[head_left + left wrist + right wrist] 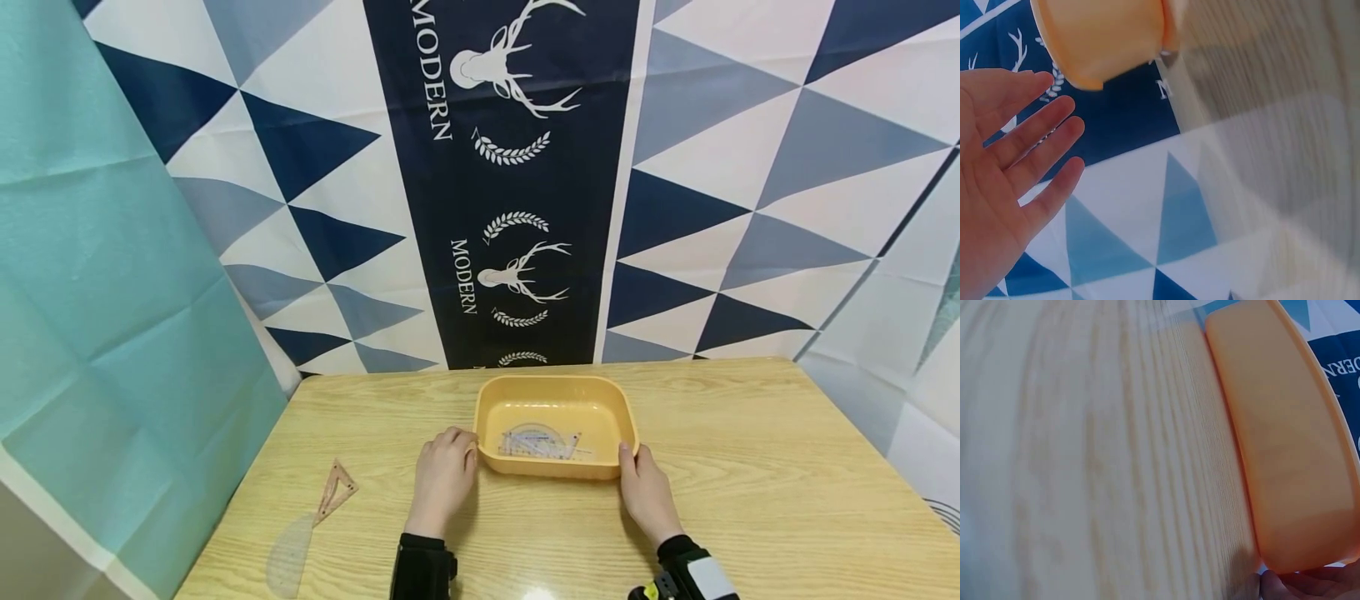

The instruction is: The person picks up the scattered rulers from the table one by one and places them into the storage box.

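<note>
A yellow tray [551,469] stands on the table with clear drawing tools [536,442] lying inside. My left hand [445,479] is at its front left corner; in the left wrist view that hand [1010,169] has its fingers spread and extended beside the tray [1107,37], not curled round it. My right hand [648,496] grips the front right corner, thumb at the rim. The right wrist view shows the tray's side [1297,444] and part of the right hand [1316,584] at its lower end, with some fingers hidden.
On the left of the wooden table [750,467] lie a reddish set square [326,509] and a clear protractor [288,554], close together. A patterned cloth [697,125] hangs behind the table, and a teal cloth [135,292] hangs on the left.
</note>
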The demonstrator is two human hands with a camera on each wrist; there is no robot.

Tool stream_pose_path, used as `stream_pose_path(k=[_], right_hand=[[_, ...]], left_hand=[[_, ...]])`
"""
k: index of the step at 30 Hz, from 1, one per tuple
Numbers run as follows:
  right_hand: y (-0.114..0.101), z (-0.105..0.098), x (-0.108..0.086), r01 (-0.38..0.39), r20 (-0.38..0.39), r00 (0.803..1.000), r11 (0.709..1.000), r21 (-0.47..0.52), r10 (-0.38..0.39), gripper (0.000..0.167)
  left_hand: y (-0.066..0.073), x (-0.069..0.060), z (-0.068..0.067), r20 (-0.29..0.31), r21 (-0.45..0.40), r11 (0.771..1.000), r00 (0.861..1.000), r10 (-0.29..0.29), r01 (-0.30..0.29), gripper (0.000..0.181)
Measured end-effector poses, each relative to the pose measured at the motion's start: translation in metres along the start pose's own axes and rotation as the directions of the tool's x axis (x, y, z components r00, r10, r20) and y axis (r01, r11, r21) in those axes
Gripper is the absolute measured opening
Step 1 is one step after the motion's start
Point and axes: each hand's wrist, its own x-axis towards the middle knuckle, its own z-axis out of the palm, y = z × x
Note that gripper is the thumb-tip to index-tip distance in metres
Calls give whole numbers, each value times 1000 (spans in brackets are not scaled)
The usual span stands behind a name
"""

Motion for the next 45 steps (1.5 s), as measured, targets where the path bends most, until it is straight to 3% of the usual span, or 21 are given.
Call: stream_pose_path(k=[9,18,28,38,42,45], right_hand=[[1,0,1,5,-2,1000,1000,-4,-5,63],[1,1,0,6,-5,1000,1000,-5,-6,62],[1,1,-1,13,-21,1000,1000,0,-13,60],[3,1,0,15,-21,1000,1000,-1,-15,59],[3,1,0,17,-23,1000,1000,-1,-17,59],[3,1,0,18,-22,1000,1000,-3,-18,59]], left_hand=[[-24,-12,-9,-40,24,997,996,-74,75,19],[-40,-25,-18,32,44,987,987,-155,153,21],[-51,-34,-27,63,70,964,964,-260,255,23],[-64,-44,-30,66,122,951,953,-294,285,22],[-71,-48,-32,64,148,935,940,-335,323,24],[-76,-52,-36,71,151,918,922,-381,368,25]])
